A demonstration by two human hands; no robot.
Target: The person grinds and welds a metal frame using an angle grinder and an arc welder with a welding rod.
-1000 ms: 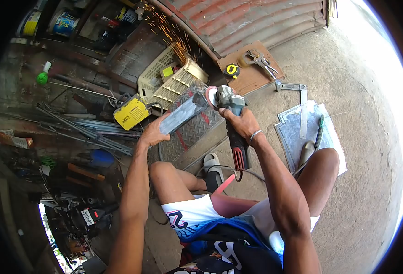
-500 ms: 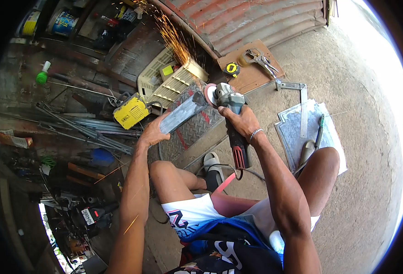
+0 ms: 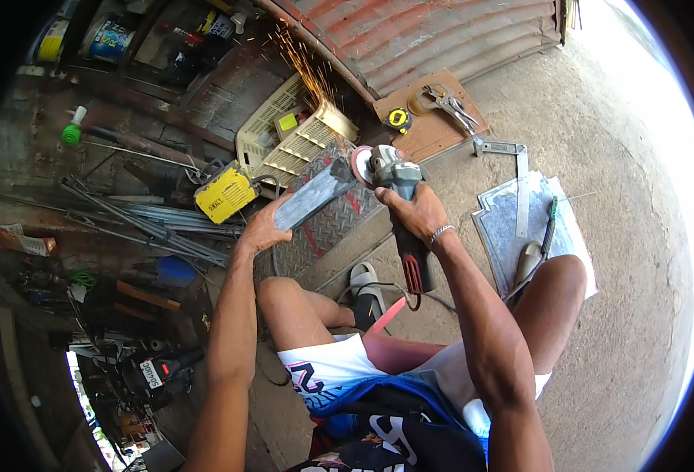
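My right hand is wrapped round an angle grinder, whose disc meets the far end of a grey metal tube. Sparks fly up and away from the contact. The near end of the tube is gripped by my left hand, thumb on the near side and the other fingers partly hidden. Under the tube lies a diamond-pattern steel plate with red marks.
Beyond the sparks stands a cream plastic crate. A yellow machine sits left. On a wooden board are a tape measure and locking pliers. A metal square rests on sheet metal at right.
Both hands, the grinder and the tube stay almost in place. The spray of sparks has become somewhat thinner and shorter.
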